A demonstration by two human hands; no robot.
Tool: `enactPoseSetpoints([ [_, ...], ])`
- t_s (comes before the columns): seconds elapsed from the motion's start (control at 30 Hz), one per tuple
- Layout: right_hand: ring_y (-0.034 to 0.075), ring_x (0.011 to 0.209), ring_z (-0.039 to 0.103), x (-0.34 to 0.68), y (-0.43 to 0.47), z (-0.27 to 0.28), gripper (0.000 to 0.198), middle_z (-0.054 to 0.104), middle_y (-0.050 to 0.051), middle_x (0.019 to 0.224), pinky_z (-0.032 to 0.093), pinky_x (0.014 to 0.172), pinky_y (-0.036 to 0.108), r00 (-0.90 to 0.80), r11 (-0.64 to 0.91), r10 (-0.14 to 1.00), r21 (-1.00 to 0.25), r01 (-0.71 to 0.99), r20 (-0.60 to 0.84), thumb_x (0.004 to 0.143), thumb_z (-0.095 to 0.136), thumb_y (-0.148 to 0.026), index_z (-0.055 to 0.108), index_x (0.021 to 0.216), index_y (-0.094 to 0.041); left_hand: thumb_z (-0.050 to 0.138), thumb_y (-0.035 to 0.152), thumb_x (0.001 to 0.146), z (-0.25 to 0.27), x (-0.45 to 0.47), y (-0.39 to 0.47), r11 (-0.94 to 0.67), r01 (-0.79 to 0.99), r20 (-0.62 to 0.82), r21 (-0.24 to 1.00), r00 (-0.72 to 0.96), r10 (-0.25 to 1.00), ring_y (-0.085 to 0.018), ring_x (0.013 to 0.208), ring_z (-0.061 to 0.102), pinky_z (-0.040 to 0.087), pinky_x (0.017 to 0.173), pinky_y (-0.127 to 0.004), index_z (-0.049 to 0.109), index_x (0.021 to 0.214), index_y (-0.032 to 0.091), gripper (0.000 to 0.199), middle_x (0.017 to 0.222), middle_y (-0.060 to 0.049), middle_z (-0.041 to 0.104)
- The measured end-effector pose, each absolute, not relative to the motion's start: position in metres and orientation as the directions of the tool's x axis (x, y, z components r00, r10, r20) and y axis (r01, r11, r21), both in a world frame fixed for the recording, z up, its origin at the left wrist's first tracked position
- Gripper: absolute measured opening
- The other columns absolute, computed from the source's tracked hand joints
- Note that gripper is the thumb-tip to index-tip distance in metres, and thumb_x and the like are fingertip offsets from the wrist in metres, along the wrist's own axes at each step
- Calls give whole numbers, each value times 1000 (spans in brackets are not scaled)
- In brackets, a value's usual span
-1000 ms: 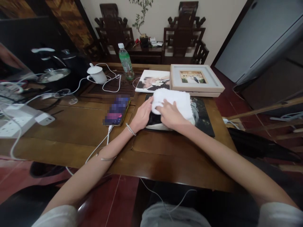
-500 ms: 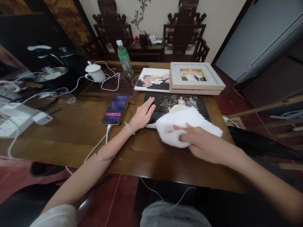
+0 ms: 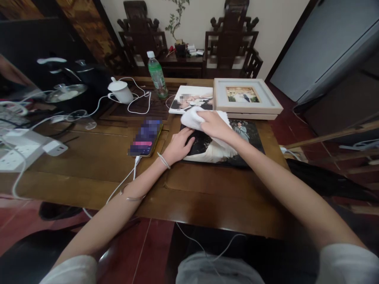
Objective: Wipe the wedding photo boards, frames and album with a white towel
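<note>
A dark wedding photo panel lies flat on the wooden table, with a person in a grey suit and a long white dress visible on it. My left hand rests on the panel's left edge, fingers stretched out. A white fluffy cloth is bunched in my right hand, whose fingers are closed on it. The cloth lies over the panel's upper left part and hides some of the picture. Its top edge reaches the white photo print behind.
Behind the panel stand light wooden picture frames, stacked. A green-labelled bottle, a lidded white cup and a charging phone are to the left. White cables and a power strip lie at the far left.
My right hand has moved the cloth from the panel's lower right to its upper left, uncovering the lower dress. My left hand stays in place.
</note>
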State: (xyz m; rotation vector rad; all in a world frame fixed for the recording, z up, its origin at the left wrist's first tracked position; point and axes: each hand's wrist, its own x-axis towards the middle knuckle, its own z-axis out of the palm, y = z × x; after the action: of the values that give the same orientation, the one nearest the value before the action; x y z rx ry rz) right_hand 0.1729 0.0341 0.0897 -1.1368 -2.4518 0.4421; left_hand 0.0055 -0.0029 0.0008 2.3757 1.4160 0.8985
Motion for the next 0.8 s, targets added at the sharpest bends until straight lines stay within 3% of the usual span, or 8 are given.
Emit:
enactPoseSetpoints([
  [0.13, 26, 83, 56, 141, 53, 98, 23, 67, 10, 89, 37, 73, 32, -602, 600, 786, -410, 687, 141, 65, 43, -8, 58, 78, -18, 43, 27, 96, 1, 4, -3, -509, 717, 388, 476, 348, 854, -30, 128, 56, 43, 110, -48, 58, 130, 8, 42, 135, -18, 60],
  [0.23, 26, 83, 56, 146, 55, 100, 21, 66, 11, 91, 37, 72, 32, -566, 564, 815, -394, 726, 123, 66, 44, -8, 57, 78, -18, 43, 28, 96, -1, 4, -2, -509, 709, 388, 488, 346, 854, -28, 133, 52, 41, 112, -48, 56, 133, 12, 43, 141, -15, 57],
  [0.47, 21, 67, 50, 244, 43, 94, 11, 54, 4, 67, 32, 63, 32, -470, 470, 876, -407, 784, 106, 60, 42, -11, 42, 63, -22, 43, 30, 97, -3, 4, -3, -487, 698, 370, 525, 327, 869, -27, 143, 40, 34, 116, -52, 54, 137, 10, 46, 149, -16, 48],
  [0.7, 21, 63, 51, 327, -6, 77, 18, 48, 2, 61, 38, 63, 33, -440, 462, 886, -314, 829, 143, 66, 43, -16, 28, 64, -26, 44, 31, 97, -2, 4, -2, -488, 692, 377, 532, 321, 868, -26, 142, 41, 35, 116, -52, 56, 135, 14, 43, 149, -15, 49],
  [0.8, 24, 66, 59, 330, -57, 67, 17, 58, 3, 63, 46, 78, 40, -471, 486, 874, -260, 835, 120, 69, 41, -12, 32, 66, -26, 44, 31, 97, -2, 3, -1, -500, 698, 385, 512, 335, 860, -27, 142, 42, 35, 117, -50, 56, 134, 11, 44, 148, -17, 50],
])
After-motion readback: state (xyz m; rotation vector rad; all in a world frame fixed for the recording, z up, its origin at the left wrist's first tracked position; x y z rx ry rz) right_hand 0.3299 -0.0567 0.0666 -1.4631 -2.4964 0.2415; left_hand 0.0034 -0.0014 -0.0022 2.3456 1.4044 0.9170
